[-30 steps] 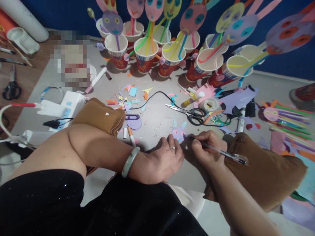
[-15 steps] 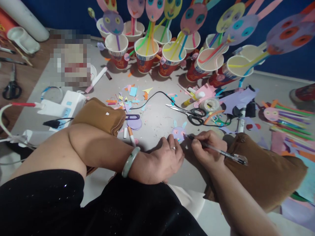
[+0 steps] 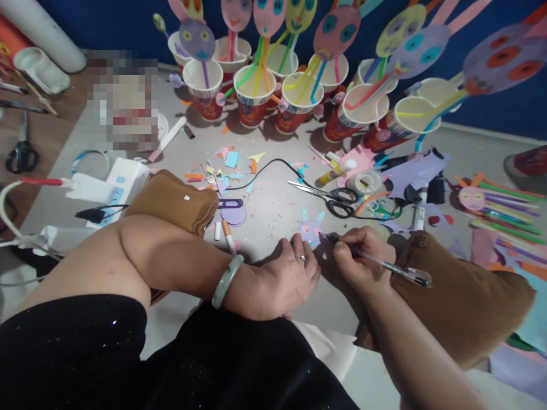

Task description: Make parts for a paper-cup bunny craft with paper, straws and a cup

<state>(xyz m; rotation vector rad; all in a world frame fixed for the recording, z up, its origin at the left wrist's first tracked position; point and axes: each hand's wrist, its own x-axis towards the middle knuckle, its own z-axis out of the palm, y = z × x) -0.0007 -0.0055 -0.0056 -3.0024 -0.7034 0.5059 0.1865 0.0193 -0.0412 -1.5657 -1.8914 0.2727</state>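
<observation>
A small purple paper face point(image 3: 310, 232) with light blue ears and pink eyes lies flat on the table. Its lower edge is under the fingertips of my left hand point(image 3: 287, 280), which rests with fingers stretched out and a ring on one. My right hand point(image 3: 366, 257) is closed around a clear-barrelled pen point(image 3: 384, 263), whose dark tip touches the right side of the face. Just above lie scissors point(image 3: 331, 196), blades pointing left. Left of my left hand are a purple paper oval point(image 3: 233, 214) and an orange-and-white marker point(image 3: 228, 236).
Red-and-white paper cups point(image 3: 255, 105) bearing paper faces on straws stand along the back. Paper scraps point(image 3: 222, 165) and a black cable cross the middle. Brown cushions point(image 3: 457, 302) lie under both forearms. A white power strip point(image 3: 128, 182) sits left; straws point(image 3: 508, 213) lie right.
</observation>
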